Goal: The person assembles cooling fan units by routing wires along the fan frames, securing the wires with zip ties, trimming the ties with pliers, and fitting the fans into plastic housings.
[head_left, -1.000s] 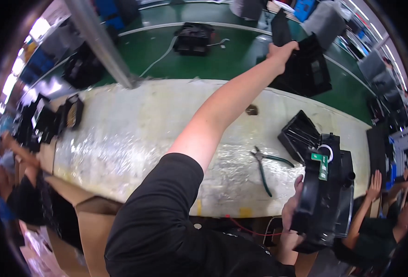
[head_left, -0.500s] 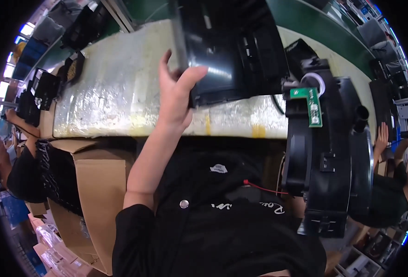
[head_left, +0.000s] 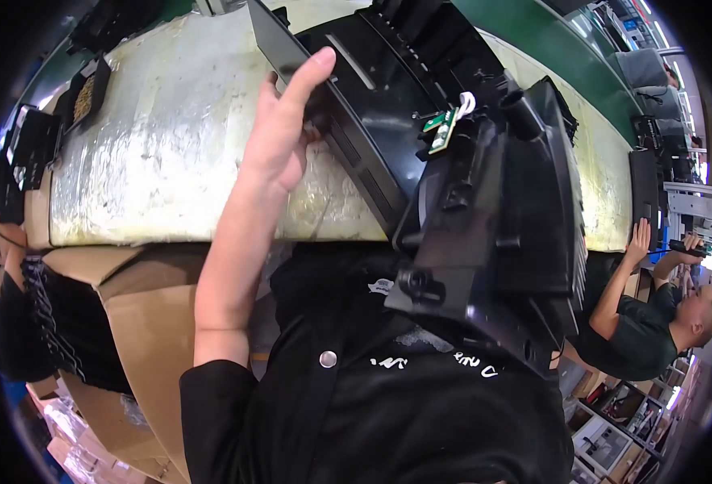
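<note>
My left hand (head_left: 279, 133) grips the raised edge of a large black plastic housing (head_left: 388, 129), thumb over the rim and fingers beneath. The housing is tilted over the table, with a slot and vents showing. Against its right side is a second bulky black plastic part (head_left: 525, 218), curved, with a short tube. This part hangs past the table's near edge, in front of my shirt. A small green circuit board (head_left: 445, 133) with white wires (head_left: 466, 103) lies where the two black parts meet. My right hand is hidden, apparently behind the bulky part.
A table (head_left: 154, 161) wrapped in clear plastic lies ahead. On its left are a black tray (head_left: 88, 97) of small brass-coloured pieces and black parts (head_left: 33, 145). An open cardboard box (head_left: 150, 339) stands below left. Co-workers sit on both sides; one hand (head_left: 638, 240) rests at right.
The bulky part has swung left and tilted against the housing, carrying the circuit board with it. My left hand has shifted slightly left and closed on the housing's edge. The red cable is hidden now.
</note>
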The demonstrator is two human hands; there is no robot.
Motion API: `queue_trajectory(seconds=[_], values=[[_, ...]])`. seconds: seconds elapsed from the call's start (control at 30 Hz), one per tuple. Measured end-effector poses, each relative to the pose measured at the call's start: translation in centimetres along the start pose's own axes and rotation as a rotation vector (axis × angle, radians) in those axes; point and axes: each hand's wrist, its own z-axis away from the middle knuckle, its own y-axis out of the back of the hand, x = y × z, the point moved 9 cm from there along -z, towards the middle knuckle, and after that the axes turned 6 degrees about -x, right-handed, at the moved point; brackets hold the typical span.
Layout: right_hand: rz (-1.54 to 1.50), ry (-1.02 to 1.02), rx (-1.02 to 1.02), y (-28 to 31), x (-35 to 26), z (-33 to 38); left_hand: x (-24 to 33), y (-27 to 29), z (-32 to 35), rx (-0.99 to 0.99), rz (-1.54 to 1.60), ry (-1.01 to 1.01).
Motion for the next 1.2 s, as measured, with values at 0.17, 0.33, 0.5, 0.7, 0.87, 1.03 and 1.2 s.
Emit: queue_trajectory(seconds=[0.17, 0.33, 0.5, 0.7, 0.87, 1.03, 1.2], values=[[-0.046, -0.012, 0.215, -0.1, 0.6, -3.0, 0.1, 0.5, 0.4, 0.044, 0.140, -0.098], [-0.122, -0.029, 0.329, 0.5, 1.6, -5.2, 0.2, 0.3, 0.4, -0.021, 0.271, -0.076], [-0.299, -0.078, 0.309, 0.4, 3.9, -6.4, 0.8, 0.1, 0.8, -0.028, 0.332, -0.146], [-0.322, 0.022, 0.346, 1.8, 4.3, -6.2, -0.3, 0.2, 1.7, -0.001, 0.316, -0.056], [-0.168, -0.012, 0.430, 3.1, 5.0, -5.6, -0.7, 0.8, 2.2, 0.026, 0.278, -0.016], [-0.029, -0.007, 0.453, 5.7, 4.6, -5.2, 0.2, -0.3, 1.5, -0.016, 0.345, -0.143], [-0.085, -0.062, 0.446, 6.8, 4.5, -4.5, -0.8, 0.1, 0.9, 0.045, 0.193, -0.103]])
